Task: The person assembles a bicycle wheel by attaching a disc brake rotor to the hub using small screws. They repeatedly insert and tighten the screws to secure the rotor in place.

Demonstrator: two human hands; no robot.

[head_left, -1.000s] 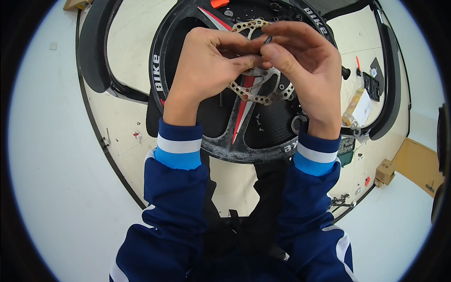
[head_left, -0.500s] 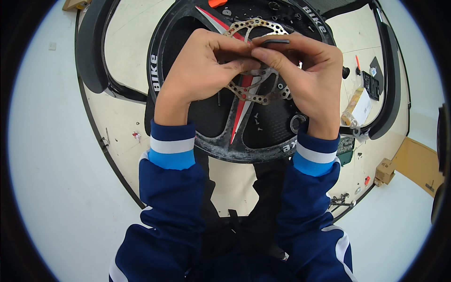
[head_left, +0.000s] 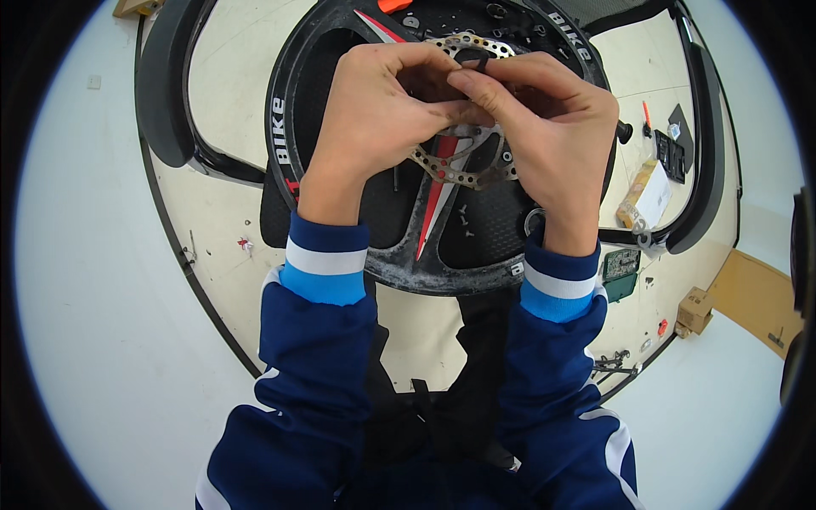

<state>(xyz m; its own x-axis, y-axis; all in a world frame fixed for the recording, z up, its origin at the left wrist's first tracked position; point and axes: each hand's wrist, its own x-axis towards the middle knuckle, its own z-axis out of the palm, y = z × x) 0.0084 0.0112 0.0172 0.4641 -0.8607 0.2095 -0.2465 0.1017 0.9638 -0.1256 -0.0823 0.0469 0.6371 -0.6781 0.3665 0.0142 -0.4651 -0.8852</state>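
Note:
Above the centre of a black spoked bicycle wheel (head_left: 404,265) with red and white stripes, my two hands meet at the fingertips. A worn brake disc (head_left: 466,178), full of holes, is at the wheel's hub, partly covered by my hands. My right hand (head_left: 552,136) is closed in a pinch round a hex key (head_left: 482,63); only a short dark end shows over the forefinger. Thumb and fingers of my left hand (head_left: 374,119) are also pinched together, touching the right fingertips. Whatever they grip is hidden.
Small screws (head_left: 464,219) lie between the spokes, near a metal ring (head_left: 534,223). Loose parts lie at the far rim beside an orange piece (head_left: 393,5). Chair armrests (head_left: 170,93) flank the wheel. On the floor at right are a black tool case (head_left: 670,155) and a green case (head_left: 621,287).
The dark end of the hex key has turned from lying sideways to pointing up and away. Both hands have shifted slightly; the right forearm has moved a little left, the left one a little right.

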